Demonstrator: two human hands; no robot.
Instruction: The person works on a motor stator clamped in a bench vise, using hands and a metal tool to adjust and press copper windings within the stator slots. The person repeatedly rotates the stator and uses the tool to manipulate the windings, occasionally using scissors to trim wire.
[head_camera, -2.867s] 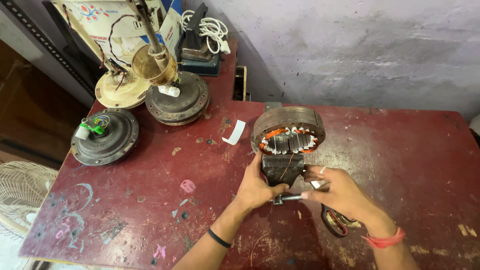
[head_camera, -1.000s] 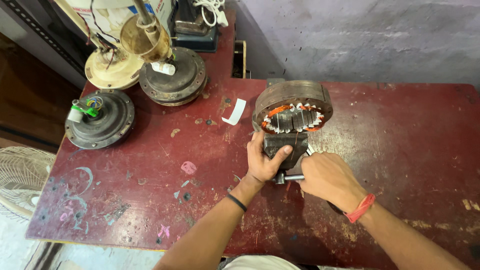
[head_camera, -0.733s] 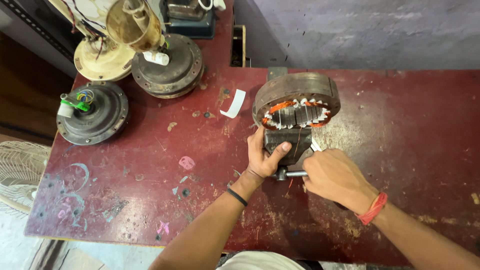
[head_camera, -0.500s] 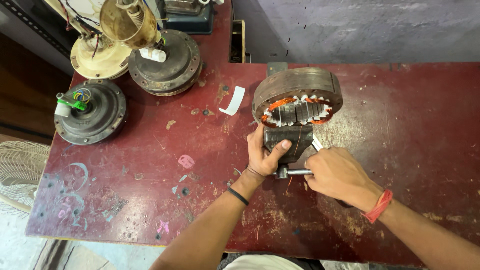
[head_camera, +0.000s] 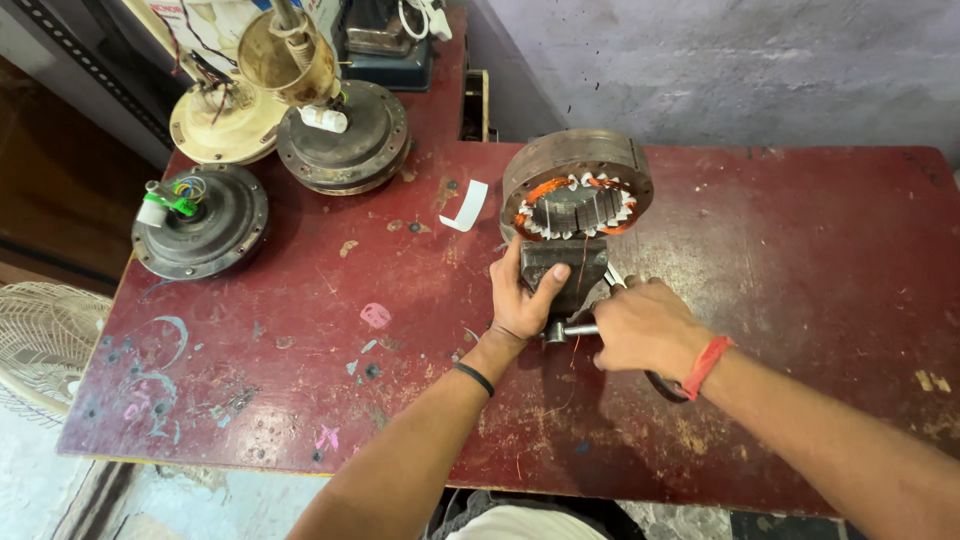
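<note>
A round fan motor stator (head_camera: 577, 180) with orange copper windings and white insulation stands on edge, clamped in a small dark bench vise (head_camera: 563, 268) near the middle of the red table (head_camera: 800, 260). My left hand (head_camera: 522, 295) grips the vise body from the left, thumb across its front. My right hand (head_camera: 645, 327) is closed around the vise's metal handle (head_camera: 563, 329), just in front of the vise. A red thread band is on my right wrist, a black band on my left.
Three fan motor housings sit at the table's far left: a dark one with green wires (head_camera: 200, 222), a grey one (head_camera: 343, 137) and a cream one (head_camera: 226, 117). A white paper strip (head_camera: 465, 206) lies behind the vise. A fan guard (head_camera: 45, 335) stands on the floor at left.
My head has shifted a little, so the view has slid. My right hand has moved closer onto the vise handle. My left hand stays on the vise.
</note>
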